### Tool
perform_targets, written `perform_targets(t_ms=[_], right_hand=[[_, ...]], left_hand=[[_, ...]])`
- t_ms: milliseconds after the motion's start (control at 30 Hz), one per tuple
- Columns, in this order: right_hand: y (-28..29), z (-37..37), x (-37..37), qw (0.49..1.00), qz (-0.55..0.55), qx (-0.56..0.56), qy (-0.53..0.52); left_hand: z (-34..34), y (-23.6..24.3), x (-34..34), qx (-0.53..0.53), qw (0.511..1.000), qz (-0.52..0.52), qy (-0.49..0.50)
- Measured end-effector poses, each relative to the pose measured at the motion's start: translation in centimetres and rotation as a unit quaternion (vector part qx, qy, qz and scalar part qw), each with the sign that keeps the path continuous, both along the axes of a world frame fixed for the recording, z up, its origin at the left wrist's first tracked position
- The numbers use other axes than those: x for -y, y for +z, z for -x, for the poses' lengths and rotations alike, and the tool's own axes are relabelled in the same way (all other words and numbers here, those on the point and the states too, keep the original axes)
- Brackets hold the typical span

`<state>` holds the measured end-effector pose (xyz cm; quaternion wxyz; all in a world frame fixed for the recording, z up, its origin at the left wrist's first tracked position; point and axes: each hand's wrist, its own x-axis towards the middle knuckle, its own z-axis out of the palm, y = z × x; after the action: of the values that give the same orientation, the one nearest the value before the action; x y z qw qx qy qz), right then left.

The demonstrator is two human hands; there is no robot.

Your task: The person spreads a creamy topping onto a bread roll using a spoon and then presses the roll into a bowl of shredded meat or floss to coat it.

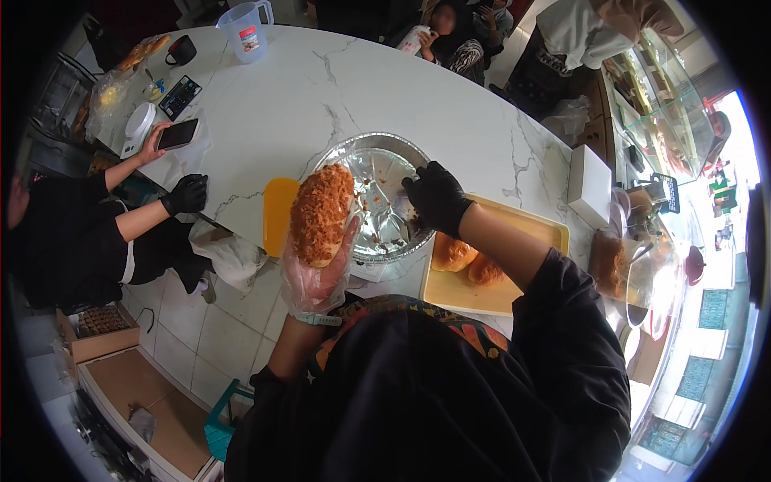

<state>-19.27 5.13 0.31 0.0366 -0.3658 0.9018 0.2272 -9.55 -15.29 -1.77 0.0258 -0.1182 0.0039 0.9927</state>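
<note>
Coated bun: a long bun (320, 213) covered in orange-brown shreds, held up over the near edge of the counter, just left of the foil pan and in front of the yellow board.
Bun to hands: it lies in the palm of the left hand (320, 273); the right hand (436, 197) is apart from it, on the far side of the pan.
Foil pan: a round foil pan (384, 195) at the near edge of the counter, with crumbs of the shredded topping scattered inside.
Wooden tray: a pale tray (526, 233) at the near right edge of the counter, carrying two plain golden buns (468, 261) below the right wrist.
Yellow board: a small yellow board (278, 210) at the near edge, partly hidden behind the bun.
Counter: a white marble-patterned counter (337, 96) with a curved far edge; a clear measuring jug (246, 30) stands near its far left corner, a white box (590, 185) at its right edge.
Room: pale tiled floor to the left, a glass display case at the far right, people seated beyond the far edge.
Co-worker: a person at the left edge of the counter, one black-gloved hand resting on it, the other holding a phone (177, 133).
Left hand: in a clear plastic glove, fingers curled upward, cradling the bun from beneath.
Right hand: in a black glove, fingers bent down at the right rim of the pan; whether it pinches any topping cannot be told.
</note>
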Motion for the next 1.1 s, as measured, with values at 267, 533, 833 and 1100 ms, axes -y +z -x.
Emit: perform_targets(t_ms=[267,533,833,1100], right_hand=[[-1.4,1.3,-2.0,0.996,0.038,0.075,0.038],[-0.6,0.0,-0.5,0.972,0.140,0.188,0.014],[-3.4,0.7,2.2,0.933,0.301,0.181,0.077],[-3.0,-1.9,3.5,0.921,0.349,0.173,0.019]], left_hand=[[-0.2,-0.4,0.1,0.042,0.998,-0.026,-0.035],[-0.5,-0.5,0.4,0.024,1.000,0.005,-0.017],[-0.9,-1.4,1.0,0.016,1.000,0.015,0.003],[-0.9,-0.5,2.1,-0.024,0.999,-0.017,0.024]])
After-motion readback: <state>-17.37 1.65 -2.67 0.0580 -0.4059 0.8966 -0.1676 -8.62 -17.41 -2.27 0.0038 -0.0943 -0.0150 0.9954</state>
